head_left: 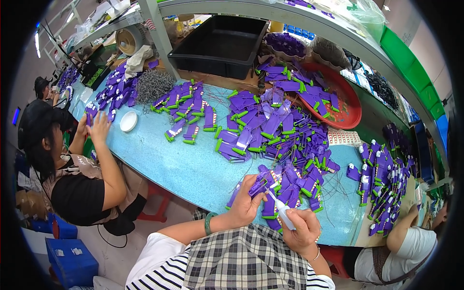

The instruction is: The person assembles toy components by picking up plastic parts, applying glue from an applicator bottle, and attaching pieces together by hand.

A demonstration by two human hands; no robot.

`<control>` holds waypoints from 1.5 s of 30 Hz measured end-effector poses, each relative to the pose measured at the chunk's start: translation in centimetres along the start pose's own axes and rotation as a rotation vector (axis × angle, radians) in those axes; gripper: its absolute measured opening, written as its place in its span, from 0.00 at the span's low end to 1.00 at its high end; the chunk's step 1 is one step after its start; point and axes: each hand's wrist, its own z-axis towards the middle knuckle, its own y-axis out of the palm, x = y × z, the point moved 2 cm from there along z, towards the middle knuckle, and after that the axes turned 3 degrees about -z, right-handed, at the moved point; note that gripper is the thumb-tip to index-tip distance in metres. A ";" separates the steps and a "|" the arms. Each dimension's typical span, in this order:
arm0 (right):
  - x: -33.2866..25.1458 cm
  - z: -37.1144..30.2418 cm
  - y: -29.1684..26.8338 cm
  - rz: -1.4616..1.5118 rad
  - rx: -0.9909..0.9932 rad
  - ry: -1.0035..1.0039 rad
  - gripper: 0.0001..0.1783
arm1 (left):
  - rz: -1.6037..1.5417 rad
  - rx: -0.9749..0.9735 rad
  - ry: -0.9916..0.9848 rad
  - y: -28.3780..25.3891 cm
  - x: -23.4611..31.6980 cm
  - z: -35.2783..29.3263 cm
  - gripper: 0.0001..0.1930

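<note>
Head view, left hand (245, 203): I see fingers pinching a purple piece (258, 187).
Right hand (301, 231): fingers around a white bottle (284, 214).
Bottle's axis: slanting up-left, tip just beside the piece.

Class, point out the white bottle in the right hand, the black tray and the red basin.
White bottle (284, 215): head view, middle of its body.
Black tray (208, 65): head view, its front outer wall.
Red basin (350, 99): head view, its bare inner wall.
</note>
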 end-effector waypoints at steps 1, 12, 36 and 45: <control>-0.1 0.2 0.0 -0.005 -0.012 -0.001 0.24 | 0.007 0.002 0.016 -0.1 0.0 0.0 0.25; 0.8 0.3 0.4 0.020 0.066 -0.013 0.24 | -0.204 0.174 -0.208 -3.0 -0.8 2.3 0.22; 2.1 -0.6 -0.6 0.051 0.056 0.078 0.25 | 1.272 -0.515 -0.234 -4.7 2.5 0.8 0.23; 2.1 -2.3 -2.5 0.025 0.157 0.029 0.26 | 0.623 0.279 -0.091 -9.3 3.0 1.4 0.03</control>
